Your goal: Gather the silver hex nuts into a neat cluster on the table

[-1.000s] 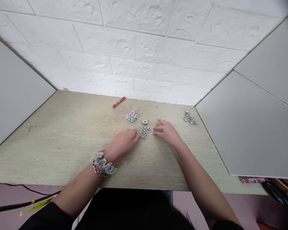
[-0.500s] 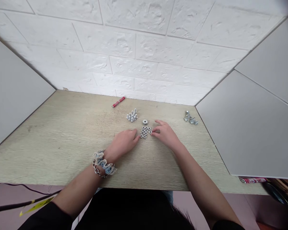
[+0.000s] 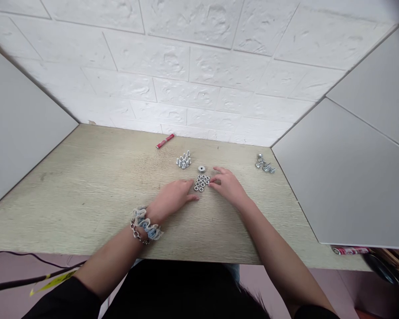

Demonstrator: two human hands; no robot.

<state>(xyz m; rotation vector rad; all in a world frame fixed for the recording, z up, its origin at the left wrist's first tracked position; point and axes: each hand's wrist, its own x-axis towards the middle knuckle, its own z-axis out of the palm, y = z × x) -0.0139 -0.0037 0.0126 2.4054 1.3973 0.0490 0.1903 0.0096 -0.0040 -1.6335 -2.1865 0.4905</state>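
Observation:
Several metal nuts [image 3: 202, 184] lie in short, close rows on the tabletop. My right hand [image 3: 229, 187] pinches one nut [image 3: 207, 182] at the right side of the group, with its other fingers raised and bent. On the left side, my left hand [image 3: 174, 198] rests by the rows, thumb apart from the fingers and nothing held. Just behind the nuts lies a round metal washer [image 3: 201, 169]. A cluster of bolts [image 3: 184, 160] stands upright on their heads, back and left of the washer.
Farther right lie several metal fasteners [image 3: 265, 164] in a loose pile. A red tube [image 3: 165, 141] lies near the white brick wall [image 3: 173, 66]. Grey panels [image 3: 349, 177] flank the wooden tabletop [image 3: 96, 186]. A cable [image 3: 29, 282] hangs below the front edge at left.
My right hand has brought its nut slightly left and in against the rows. The left thumb has swung down, away from the nuts and the fingers.

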